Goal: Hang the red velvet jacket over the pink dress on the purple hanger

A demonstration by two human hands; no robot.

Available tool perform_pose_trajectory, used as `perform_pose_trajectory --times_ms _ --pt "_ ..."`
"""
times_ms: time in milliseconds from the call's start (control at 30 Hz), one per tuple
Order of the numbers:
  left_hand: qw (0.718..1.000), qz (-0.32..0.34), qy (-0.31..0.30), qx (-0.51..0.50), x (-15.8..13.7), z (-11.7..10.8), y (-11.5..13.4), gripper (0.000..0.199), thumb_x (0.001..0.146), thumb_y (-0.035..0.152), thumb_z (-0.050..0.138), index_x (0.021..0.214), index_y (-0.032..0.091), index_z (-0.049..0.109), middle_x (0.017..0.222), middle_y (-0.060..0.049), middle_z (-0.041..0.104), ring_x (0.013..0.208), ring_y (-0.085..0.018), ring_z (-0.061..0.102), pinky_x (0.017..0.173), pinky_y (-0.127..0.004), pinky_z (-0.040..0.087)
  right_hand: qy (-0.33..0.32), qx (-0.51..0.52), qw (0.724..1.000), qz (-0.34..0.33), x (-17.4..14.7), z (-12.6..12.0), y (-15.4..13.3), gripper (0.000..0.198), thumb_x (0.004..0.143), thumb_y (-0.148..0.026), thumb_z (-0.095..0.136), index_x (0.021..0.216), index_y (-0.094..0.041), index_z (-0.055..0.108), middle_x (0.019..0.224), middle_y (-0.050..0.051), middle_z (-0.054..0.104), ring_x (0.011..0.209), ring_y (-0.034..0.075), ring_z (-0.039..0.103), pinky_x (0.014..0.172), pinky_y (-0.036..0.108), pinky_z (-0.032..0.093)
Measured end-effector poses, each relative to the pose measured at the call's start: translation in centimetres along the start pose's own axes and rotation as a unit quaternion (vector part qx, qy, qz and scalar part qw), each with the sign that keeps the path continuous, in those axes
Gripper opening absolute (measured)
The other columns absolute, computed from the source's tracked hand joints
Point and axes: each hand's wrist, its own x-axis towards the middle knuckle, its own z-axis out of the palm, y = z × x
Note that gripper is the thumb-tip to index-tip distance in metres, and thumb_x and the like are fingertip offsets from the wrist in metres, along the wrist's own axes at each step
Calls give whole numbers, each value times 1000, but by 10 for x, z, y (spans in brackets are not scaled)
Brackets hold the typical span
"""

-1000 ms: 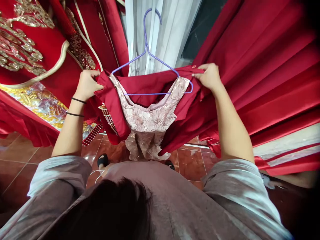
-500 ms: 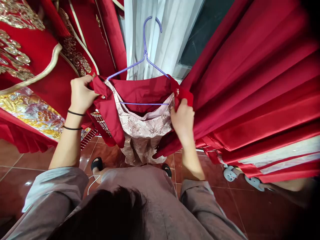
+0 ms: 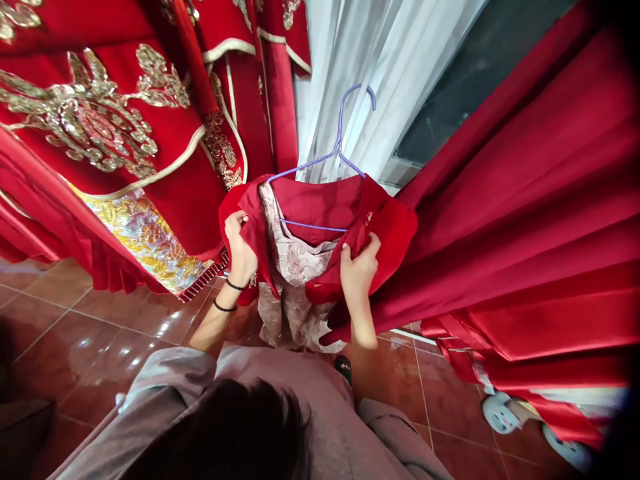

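The left hand [image 3: 241, 252] is grasping one front edge of the red jacket [image 3: 393, 230]; the right hand [image 3: 359, 270] is gripping the opposite front edge. The jacket is hanging between and around both hands, over the pale pink dress [image 3: 303, 260], on the purple hanger [image 3: 340, 143]. The hanger hook is pointing upward, and both hands are working below the hanger's shoulder ends. The front edges are standing apart, exposing the dress neckline and the hanger's crossbar. Below, the tiled floor [image 3: 115, 327] is showing on both sides. The gold-embroidered red garment [image 3: 100, 127] is bordering the left side; the red drapery [image 3: 500, 187] is closing in on the right sleeve. The white curtain [image 3: 330, 53] is hanging behind the hook.
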Motion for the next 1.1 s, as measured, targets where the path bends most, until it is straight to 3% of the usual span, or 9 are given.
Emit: perform_pose_trajectory --times_ms 100,200,333,433,567,767,867,967,1100 --pt "998 0 13 -55 -25 1 3 39 97 42 24 119 20 48 119 -14 57 117 -26 54 105 -43 42 21 16 999 -26 -4 -14 8 55 88 -44 47 135 -17 38 117 19 67 106 35 67 93 44 51" --pt "999 -30 -29 -15 -22 -1 8 47 84 45 55 122 19 48 122 -16 58 119 -31 54 105 -47 42 19 3 999 -37 -3 -26 7 49 90 -45 43 132 -19 42 116 17 67 105 34 67 93 44 51" --pt "987 -77 -143 -13 -8 -8 33 18 78 26 46 93 21 56 82 -7 63 79 -26 60 83 -43 50 -47 -144 988 17 -8 -42 -17 38 93 -36 36 118 -13 54 105 25 68 99 42 67 86 53 49" --pt "984 -13 -157 -86 -10 -18 74 14 77 20 40 83 23 53 72 -3 58 66 -21 55 71 -36 49 -78 -157 983 -57 -22 -49 -53 37 96 -40 32 101 -16 60 90 21 69 87 37 68 78 48 51" --pt "964 24 -250 -86 -24 -8 102 14 79 18 41 82 25 53 69 -3 58 65 -21 57 68 -34 48 -144 -107 973 -148 -33 -21 -79 31 97 -30 33 105 -17 60 93 17 71 89 31 70 76 38 50" --pt "923 -15 -382 44 -42 17 63 16 88 25 43 91 24 59 83 -9 68 83 -28 67 71 -36 47 -273 -170 944 -73 -35 19 -34 38 99 -28 33 120 -9 58 101 22 72 95 33 72 75 37 51" --pt "945 46 -323 -12 -24 -5 47 30 97 39 40 90 23 65 87 -8 71 86 -26 67 77 -36 49 -199 -111 967 -116 -24 -17 -11 46 99 -47 37 120 -16 63 104 18 72 98 31 71 84 40 53" --pt "981 150 -122 17 22 -21 31 34 97 45 44 102 22 69 105 -10 71 104 -27 62 100 -43 43 16 -80 972 -220 11 -53 9 55 96 -52 44 140 -21 53 141 16 55 131 31 52 109 47 41" --pt "945 245 -195 94 79 -3 19 61 89 58 56 139 24 54 136 -14 56 126 -34 49 109 -50 35 42 -140 938 -313 72 -56 31 68 87 -51 61 146 -19 47 152 15 43 138 37 37 115 57 27"
